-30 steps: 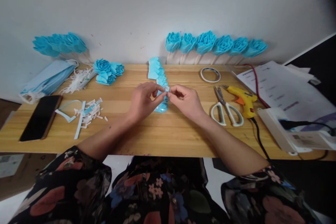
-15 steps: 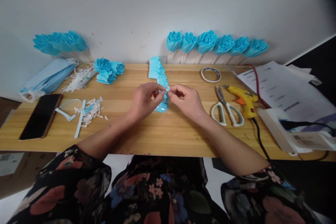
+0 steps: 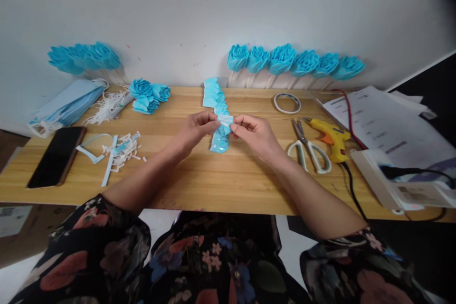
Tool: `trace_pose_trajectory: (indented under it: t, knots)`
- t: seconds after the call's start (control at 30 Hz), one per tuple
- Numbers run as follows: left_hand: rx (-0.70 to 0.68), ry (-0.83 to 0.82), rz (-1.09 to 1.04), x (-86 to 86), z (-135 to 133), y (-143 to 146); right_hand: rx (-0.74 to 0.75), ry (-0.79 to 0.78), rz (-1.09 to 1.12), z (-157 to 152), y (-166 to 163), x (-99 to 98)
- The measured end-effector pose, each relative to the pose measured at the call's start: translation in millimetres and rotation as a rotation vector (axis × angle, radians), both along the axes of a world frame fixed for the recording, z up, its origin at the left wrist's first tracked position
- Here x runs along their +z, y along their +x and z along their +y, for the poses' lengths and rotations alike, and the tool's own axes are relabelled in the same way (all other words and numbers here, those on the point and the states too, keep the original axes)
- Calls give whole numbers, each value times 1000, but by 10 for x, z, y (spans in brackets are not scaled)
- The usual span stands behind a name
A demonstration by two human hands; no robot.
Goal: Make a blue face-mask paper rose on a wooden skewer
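A strip of light blue cut petals [image 3: 215, 104] runs from the table's back edge towards me on the wooden table [image 3: 199, 175]. Above its near end, my left hand [image 3: 197, 129] and my right hand [image 3: 253, 134] meet in a pinch on a small pale blue piece [image 3: 225, 119] stretched between their fingertips. Both hands are closed on that piece, a little above the strip.
Scissors [image 3: 308, 148], a yellow glue gun [image 3: 329, 135] with its cord, and a tape roll [image 3: 287, 102] lie to the right. Papers and a white box [image 3: 395, 178] sit far right. A phone [image 3: 57, 154], white scraps [image 3: 119, 149], blue masks [image 3: 66, 104] and finished blue flowers [image 3: 295, 61] line the left and back.
My left hand has shifted slightly up and left, and the small blue piece between the fingertips now shows stretched wider. The strip on the table stays put.
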State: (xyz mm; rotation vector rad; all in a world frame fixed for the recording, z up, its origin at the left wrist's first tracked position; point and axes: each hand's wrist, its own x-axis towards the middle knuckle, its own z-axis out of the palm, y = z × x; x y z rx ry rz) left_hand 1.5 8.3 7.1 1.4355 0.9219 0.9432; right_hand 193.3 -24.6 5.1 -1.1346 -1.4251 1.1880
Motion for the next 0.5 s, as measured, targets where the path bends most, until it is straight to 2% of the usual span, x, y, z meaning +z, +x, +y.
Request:
trace_pose_trajectory:
  t: [0.13, 0.5]
  knots:
    - [35, -7, -37, -2, -36, 37, 62, -5, -24, -10, 0, 8]
    - [5, -80, -86, -16, -66, 49, 23, 51, -128, 2, 0, -44]
